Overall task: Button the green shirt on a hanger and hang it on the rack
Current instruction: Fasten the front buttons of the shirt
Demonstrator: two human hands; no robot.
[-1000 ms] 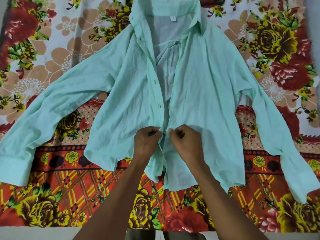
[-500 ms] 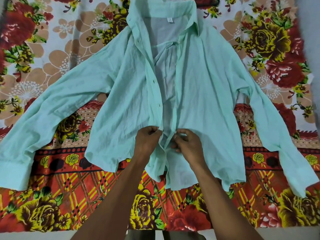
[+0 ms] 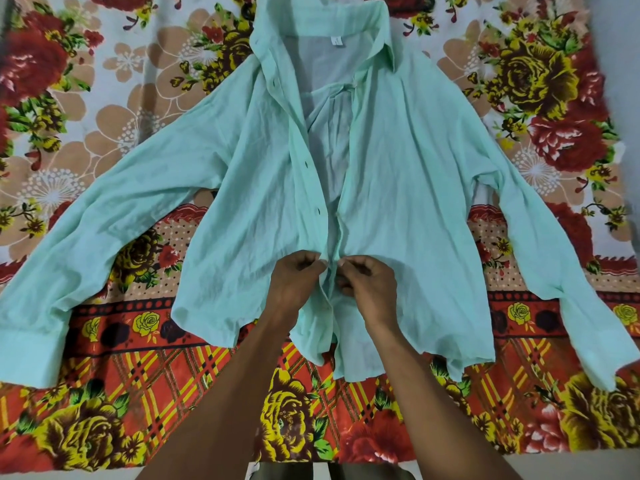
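Two hands meet at the front opening of the pale green, crinkled cotton shirt (image 3: pixel 408 188), which we see from the head camera lying flat, sleeves spread, on a red and yellow floral bedsheet (image 3: pixel 104 393). Our left hand (image 3: pixel 294 282) pinches the buttonhole edge between curled fingers; our right hand (image 3: pixel 370 289) pinches the opposite edge. Above them the front lies unfastened up to the collar.

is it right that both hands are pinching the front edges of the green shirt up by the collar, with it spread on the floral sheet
Not by the collar. The head view shows the left hand and right hand pinching the green shirt low on its front, near the hem; it does lie on the floral sheet.
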